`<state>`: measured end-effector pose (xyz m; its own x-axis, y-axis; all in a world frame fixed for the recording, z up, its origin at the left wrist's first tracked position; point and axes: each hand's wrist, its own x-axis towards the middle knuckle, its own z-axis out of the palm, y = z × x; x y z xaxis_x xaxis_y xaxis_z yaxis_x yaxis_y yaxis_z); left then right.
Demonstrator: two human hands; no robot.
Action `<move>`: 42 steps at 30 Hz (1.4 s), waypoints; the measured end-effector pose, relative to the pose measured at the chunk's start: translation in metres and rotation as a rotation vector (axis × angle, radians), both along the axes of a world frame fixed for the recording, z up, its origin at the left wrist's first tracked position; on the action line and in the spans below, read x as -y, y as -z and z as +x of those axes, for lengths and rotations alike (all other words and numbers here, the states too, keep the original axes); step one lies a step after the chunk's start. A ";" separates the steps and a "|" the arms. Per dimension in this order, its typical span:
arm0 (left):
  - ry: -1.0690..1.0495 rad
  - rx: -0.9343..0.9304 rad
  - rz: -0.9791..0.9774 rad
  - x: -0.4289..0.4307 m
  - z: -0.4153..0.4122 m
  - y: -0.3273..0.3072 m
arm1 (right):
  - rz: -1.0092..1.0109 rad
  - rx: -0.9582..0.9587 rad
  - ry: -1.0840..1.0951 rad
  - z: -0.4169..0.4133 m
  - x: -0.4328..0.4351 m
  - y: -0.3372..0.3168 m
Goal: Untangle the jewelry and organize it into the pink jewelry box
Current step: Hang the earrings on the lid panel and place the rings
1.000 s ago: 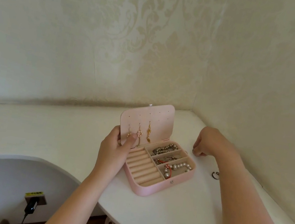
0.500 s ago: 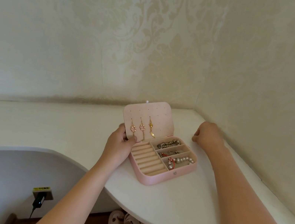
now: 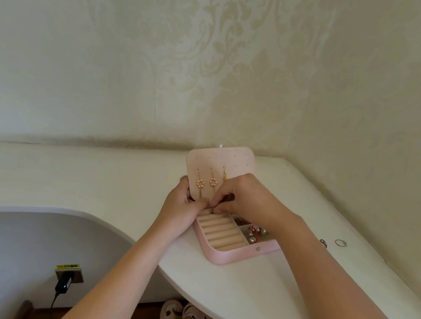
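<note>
The yellow label on the wall socket [image 3: 70,271] is too small to read. The open pink leatherette jewelry box [image 3: 226,255] lies on the white corner desk [image 3: 87,189], long axis 10-to-4 o'clock, lid upright. The left hand [image 3: 181,210] grips its 10 o'clock corner; the right hand [image 3: 245,201] hides the far compartments, fingertips pinched on something tiny at the ring rolls.
</note>
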<state>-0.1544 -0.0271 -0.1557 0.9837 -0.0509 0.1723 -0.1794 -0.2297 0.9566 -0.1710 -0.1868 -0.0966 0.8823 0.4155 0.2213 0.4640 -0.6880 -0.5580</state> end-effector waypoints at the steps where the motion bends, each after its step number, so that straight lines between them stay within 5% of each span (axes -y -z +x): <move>1: 0.003 0.000 0.007 0.000 0.001 0.000 | -0.006 0.000 -0.002 0.000 -0.001 0.001; 17: 0.045 -0.006 -0.050 0.000 -0.002 0.000 | 0.061 -0.110 0.020 0.006 0.002 0.004; 22: 0.050 -0.003 -0.068 0.002 -0.003 0.000 | 0.355 -0.147 0.158 0.010 0.048 -0.013; 25: 0.047 0.006 -0.043 0.003 -0.002 0.001 | 0.231 -0.114 0.329 0.019 0.092 -0.010; 31: 0.053 0.026 0.005 0.004 -0.002 0.000 | -0.093 -0.368 0.344 0.021 0.110 0.006; 42: 0.019 0.032 0.042 0.005 -0.002 -0.001 | 0.035 -0.308 0.402 0.026 0.109 0.011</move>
<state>-0.1569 -0.0325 -0.1550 0.9765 -0.0776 0.2010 -0.2146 -0.2658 0.9399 -0.1449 -0.2962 -0.1079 0.9974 0.0271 -0.0662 -0.0228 -0.7568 -0.6532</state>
